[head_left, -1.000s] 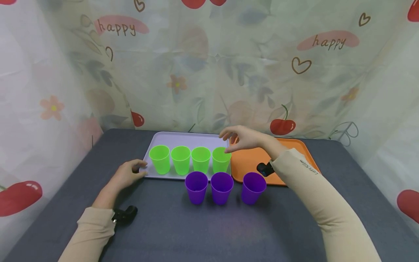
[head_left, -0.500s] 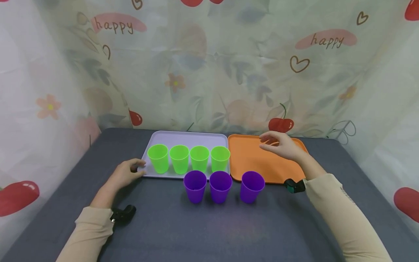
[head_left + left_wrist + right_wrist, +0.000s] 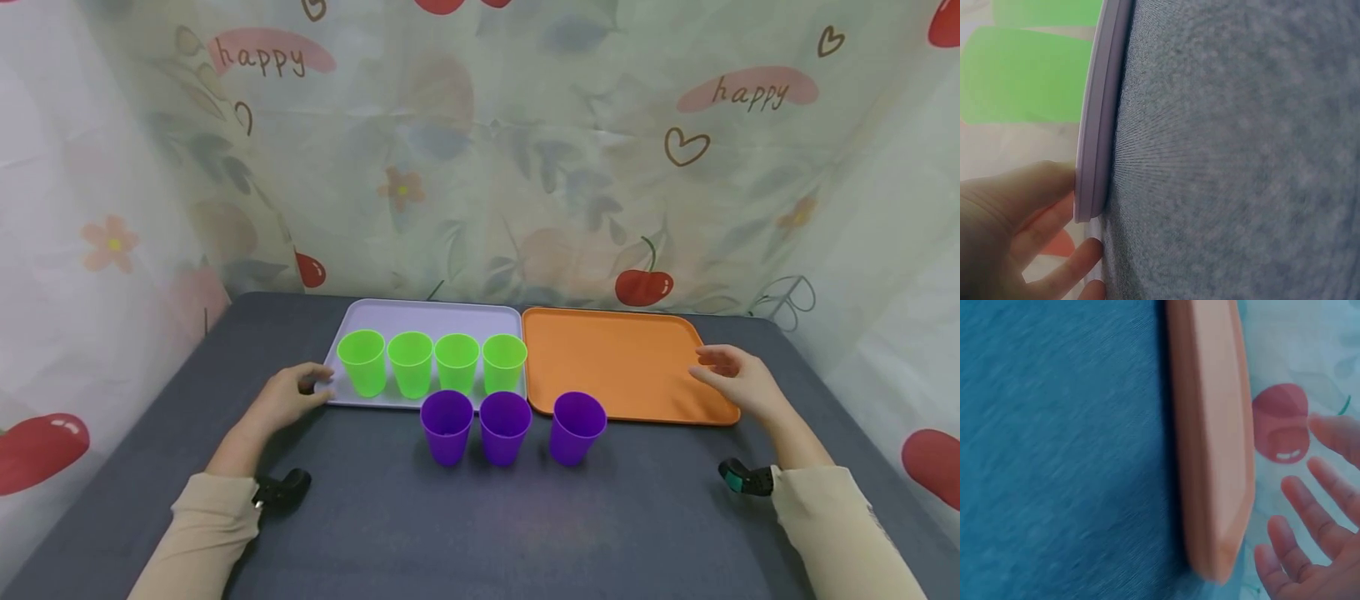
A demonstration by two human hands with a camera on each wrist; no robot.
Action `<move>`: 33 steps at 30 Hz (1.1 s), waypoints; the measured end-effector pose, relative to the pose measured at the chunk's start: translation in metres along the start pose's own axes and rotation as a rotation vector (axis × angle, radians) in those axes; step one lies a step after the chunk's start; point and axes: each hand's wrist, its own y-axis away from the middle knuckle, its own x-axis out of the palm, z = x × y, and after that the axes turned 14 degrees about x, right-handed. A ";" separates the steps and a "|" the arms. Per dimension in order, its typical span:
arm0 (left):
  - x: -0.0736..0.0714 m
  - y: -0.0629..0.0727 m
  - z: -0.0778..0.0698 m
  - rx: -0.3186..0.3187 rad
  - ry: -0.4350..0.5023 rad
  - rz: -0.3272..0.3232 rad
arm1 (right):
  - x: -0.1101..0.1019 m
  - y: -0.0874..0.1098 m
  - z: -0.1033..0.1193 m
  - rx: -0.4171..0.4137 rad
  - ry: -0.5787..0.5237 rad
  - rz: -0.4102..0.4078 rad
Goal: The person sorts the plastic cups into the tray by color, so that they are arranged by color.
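Note:
My left hand [image 3: 283, 398] rests against the left end of the lilac tray [image 3: 442, 316], thumb tip right at the rim near its front corner. In the left wrist view, the tray edge [image 3: 1099, 119] passes by the thumb, the other fingers lying loosely beyond the corner. Several upright green cups [image 3: 365, 364] stand in a row on that tray. Beside the right end of the orange tray [image 3: 611, 362] hovers my right hand [image 3: 750, 387], holding nothing. The right wrist view shows its fingers [image 3: 1310, 509] spread, apart from the orange rim [image 3: 1213, 450].
In front of the trays three purple cups stand upright on the dark table [image 3: 510, 533]: a left one [image 3: 447, 433], a middle one [image 3: 506, 433] and a right one [image 3: 577, 433], set slightly apart. A patterned curtain [image 3: 495, 192] hangs behind and at both sides.
My right hand has moved from above the rightmost green cup, over the orange tray, to that tray's right end. My left hand has stayed at the lilac tray; cups and trays have not moved.

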 end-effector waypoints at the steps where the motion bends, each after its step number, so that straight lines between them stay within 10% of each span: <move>1: 0.000 0.000 0.000 0.000 0.001 0.000 | -0.001 0.001 -0.005 0.011 0.008 0.005; 33: -0.003 0.000 -0.003 0.010 -0.024 -0.065 | 0.005 0.008 -0.051 0.048 0.152 0.019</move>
